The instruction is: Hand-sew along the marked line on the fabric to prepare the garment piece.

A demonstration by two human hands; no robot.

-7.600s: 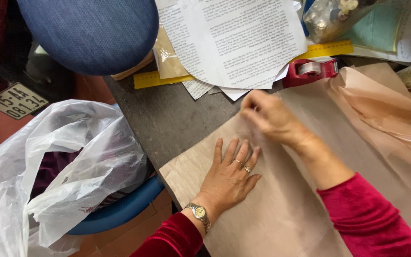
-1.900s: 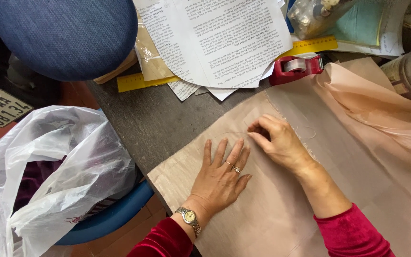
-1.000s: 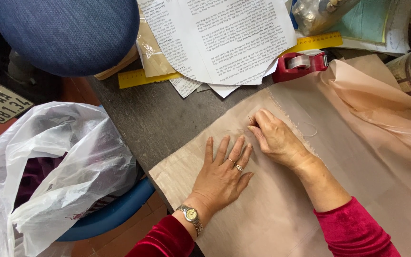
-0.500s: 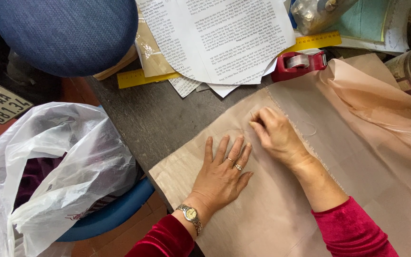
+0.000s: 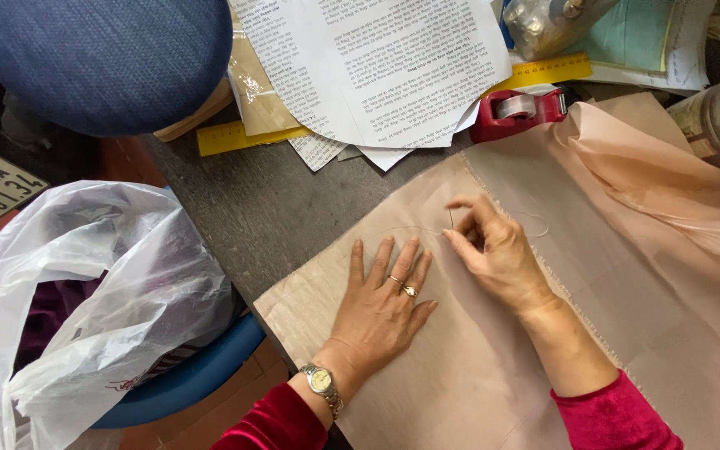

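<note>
A piece of beige fabric [image 5: 493,375] lies flat on the dark grey table [image 5: 277,208]. My left hand [image 5: 381,304] is pressed flat on it with fingers spread, wearing rings and a wristwatch. Just to its right, my right hand [image 5: 497,250] pinches a thin needle [image 5: 450,219] between thumb and forefinger, upright over the fabric near its raw edge. A fine thread [image 5: 402,231] arcs from the needle across the cloth above my left fingers. Both sleeves are dark red velvet.
A red tape dispenser [image 5: 517,110] and a yellow ruler [image 5: 243,137] lie beyond the fabric, under printed paper sheets [image 5: 377,58]. Loose peach fabric [image 5: 668,175] bunches at right. A blue stool seat [image 5: 97,62] and a white plastic bag [image 5: 85,308] sit at left.
My right hand has slid a little toward the fabric's edge and lifted the needle upright. My left hand has stayed flat in place.
</note>
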